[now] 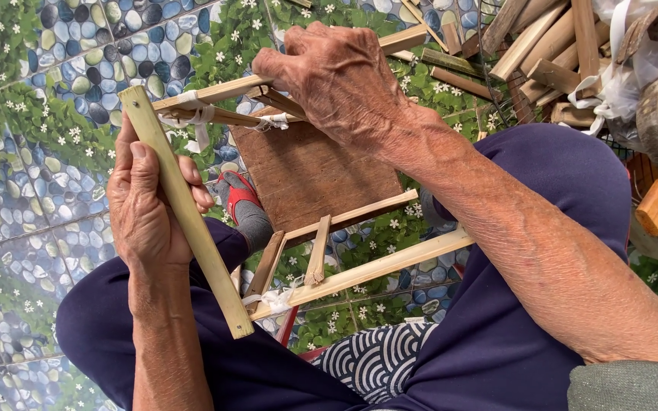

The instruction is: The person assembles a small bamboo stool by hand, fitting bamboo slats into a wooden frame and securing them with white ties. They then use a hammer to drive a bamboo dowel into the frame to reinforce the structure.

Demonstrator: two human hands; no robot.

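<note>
Two bare hands work on one bamboo frame [321, 251], a square of split slats lashed at the corners with white strips, held over the person's lap in dark blue trousers [512, 320]. The frame spans the whole gap between the two grips. Its near-side slat [186, 209] runs through the left hand [142, 209], which is clenched around it, thumb lying along the slat's flat face and fingers curled behind; the slat sticks out well above and below that fist. From the slat's top end the far rail [222, 91] leads across to the right hand [336, 76], which lies over the rail and the short cross pieces with fingers bent down onto them; whether it clamps the wood or only presses on it cannot be told, since the fingertips are hidden behind the rail.

Under the frame, below the right hand, a brown board [314, 171] lies on the floor, its far edge covered by that hand. Just beside the left hand's fingers a foot in a grey sock and red sandal strap [241, 202] shows through the frame. Beyond the right wrist, a heap of cut bamboo pieces [542, 53] and white strips is cut off by the picture's edge, so its extent is unclear. A patterned blue-and-white cloth [378, 358] shows between the knees, partly hidden. The tied knots [272, 301] at the corners are too small to read in detail.
</note>
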